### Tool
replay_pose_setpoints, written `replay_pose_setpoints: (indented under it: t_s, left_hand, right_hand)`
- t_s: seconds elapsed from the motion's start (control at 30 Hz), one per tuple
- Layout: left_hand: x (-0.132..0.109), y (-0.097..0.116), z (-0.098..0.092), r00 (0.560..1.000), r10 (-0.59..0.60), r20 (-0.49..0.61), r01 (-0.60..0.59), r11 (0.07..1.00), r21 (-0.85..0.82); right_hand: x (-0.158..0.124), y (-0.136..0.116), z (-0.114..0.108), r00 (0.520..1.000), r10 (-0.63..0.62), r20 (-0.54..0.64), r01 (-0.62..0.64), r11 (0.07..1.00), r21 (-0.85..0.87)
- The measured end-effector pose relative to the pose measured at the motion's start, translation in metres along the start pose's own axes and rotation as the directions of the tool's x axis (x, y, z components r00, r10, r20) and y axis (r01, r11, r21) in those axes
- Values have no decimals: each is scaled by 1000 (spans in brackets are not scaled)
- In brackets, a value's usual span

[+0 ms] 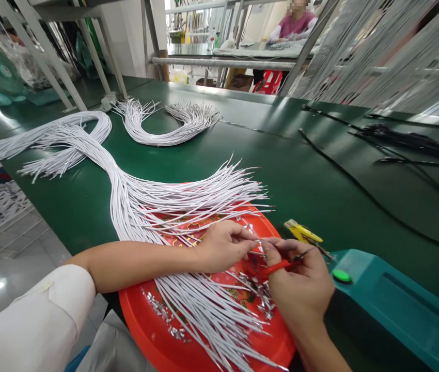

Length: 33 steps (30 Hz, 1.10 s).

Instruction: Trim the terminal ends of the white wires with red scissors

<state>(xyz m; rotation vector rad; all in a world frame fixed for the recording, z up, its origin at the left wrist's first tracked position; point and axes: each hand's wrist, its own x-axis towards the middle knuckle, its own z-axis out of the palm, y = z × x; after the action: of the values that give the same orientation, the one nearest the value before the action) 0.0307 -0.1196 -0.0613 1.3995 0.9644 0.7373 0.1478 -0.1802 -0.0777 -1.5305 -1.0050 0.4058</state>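
Note:
My left hand point(223, 245) is closed in a pinch on the end of a thin white wire just above a red tray point(145, 330). My right hand point(300, 284) is closed around red-handled snips point(281, 266), with its fingertips meeting the left hand's at the wire end. A thick bundle of white wires point(157, 201) lies across the tray and runs back over the green table point(304, 181). Small metal terminals point(258, 294) lie scattered in the tray under both hands.
A yellow-handled cutter point(303, 233) lies right of the tray, next to a teal device with a green button point(341, 275). More white wire bundles point(173, 124) lie farther back. Black cables point(397, 139) cross the right side. A person sits at a far bench point(295, 23).

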Motion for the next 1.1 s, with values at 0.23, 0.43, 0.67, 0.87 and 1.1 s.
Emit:
replay_pose_setpoints:
  t_s: [0.23,0.43,0.67,0.87,1.1]
  left_hand:
    - [0,6,1,971,-214,108,232,951,-203]
    - [1,-1,1,977,-169,127,187,972,-145]
    - [0,-1,-4,977,215,-10,-206,950,233]
    - [4,-2,-4,995,76,66,-82,992,92]
    - [2,6,-8,987,126,97,-141,975,170]
  right_hand:
    - [1,0,-2,998,-63,18,64,996,-69]
    - [-1,3,-3,996,-87,17,89,986,-138]
    - [0,-3,-1,998,61,19,-61,998,8]
    - [3,-6,0,982,172,73,-180,974,136]
    - [-4,1,-5,992,-122,8,119,942,-314]
